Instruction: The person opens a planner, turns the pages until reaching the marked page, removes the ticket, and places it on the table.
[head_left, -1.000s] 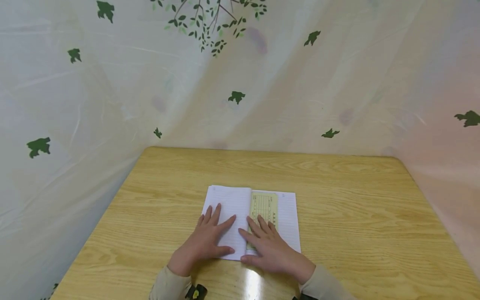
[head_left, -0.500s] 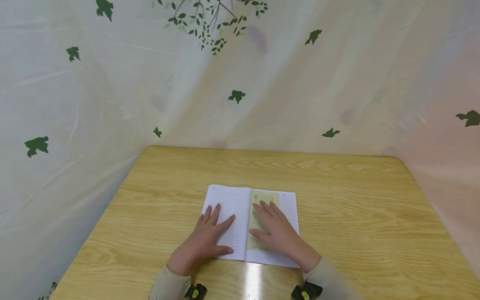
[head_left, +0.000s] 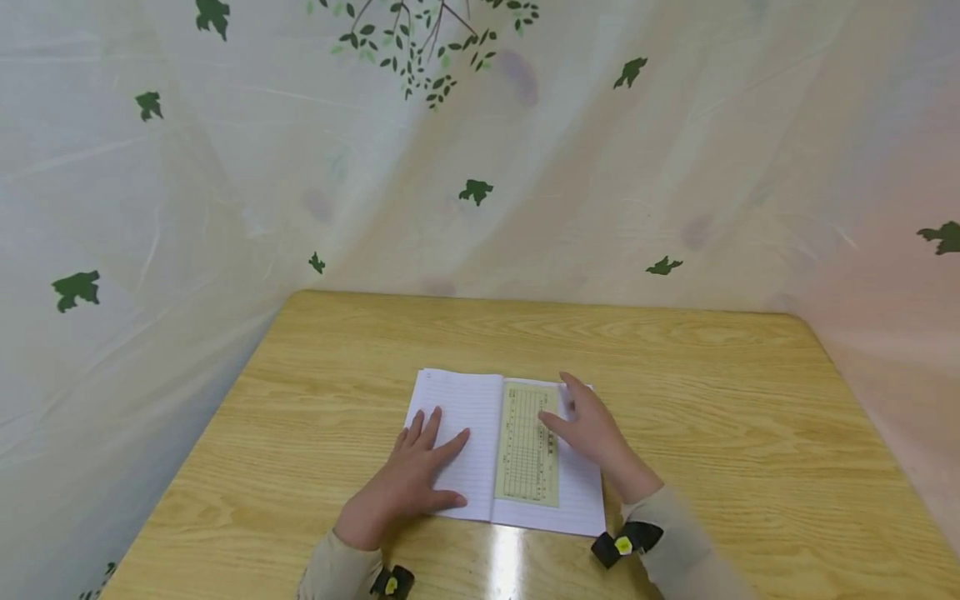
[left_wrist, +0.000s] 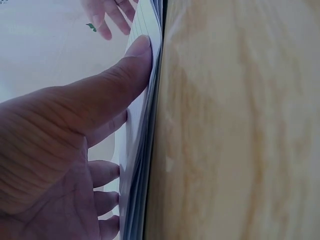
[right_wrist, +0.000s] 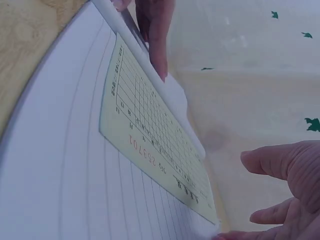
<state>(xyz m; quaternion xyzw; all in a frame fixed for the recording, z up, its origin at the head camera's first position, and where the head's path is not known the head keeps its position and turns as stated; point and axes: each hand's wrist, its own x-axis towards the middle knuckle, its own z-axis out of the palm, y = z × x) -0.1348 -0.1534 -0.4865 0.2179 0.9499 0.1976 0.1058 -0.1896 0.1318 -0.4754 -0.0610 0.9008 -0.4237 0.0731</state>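
A lined notebook (head_left: 465, 396) lies spread on the table. On its right page, along the fold, is a pale green printed slip (head_left: 521, 454) with a ruled grid; red digits show on the slip (right_wrist: 150, 140) in the right wrist view. My left hand (head_left: 408, 479) rests on the left page with fingers spread; up close, the thumb of the left hand (left_wrist: 75, 115) presses near the page edge. My right hand (head_left: 596, 429) is over the right page's outer far part, fingers loosely bent. In the right wrist view, the right hand (right_wrist: 287, 192) pinches nothing, and its lowest finger is near the page's far edge.
The wooden table (head_left: 712, 417) extends around the notebook on all sides. Behind and beside it hangs a pale curtain (head_left: 375, 167) printed with green birds and leafy branches. Black straps (head_left: 626, 542) circle the wrists.
My right hand has slid from the fold across the slip to the page's outer far side, uncovering the slip, which now lies flat. My left hand has stayed in place.
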